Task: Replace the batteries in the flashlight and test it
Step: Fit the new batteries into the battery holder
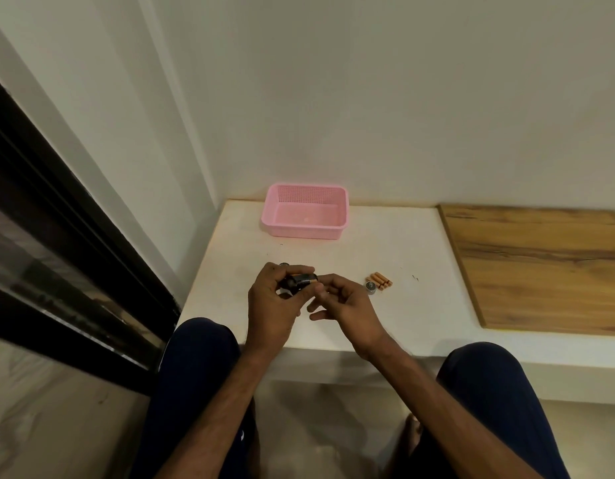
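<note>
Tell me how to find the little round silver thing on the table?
Start at the pink basket by the wall on the white table, then look nearer, to the right of the right hand. There lies a row of orange batteries, and the silver cap touches their near-left end. It alone is round, grey and shiny.

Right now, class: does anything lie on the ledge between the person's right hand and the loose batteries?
Nothing visible does. The right hand is at the flashlight, and bare white ledge separates it from the batteries. A small round cap lies against them.
</note>
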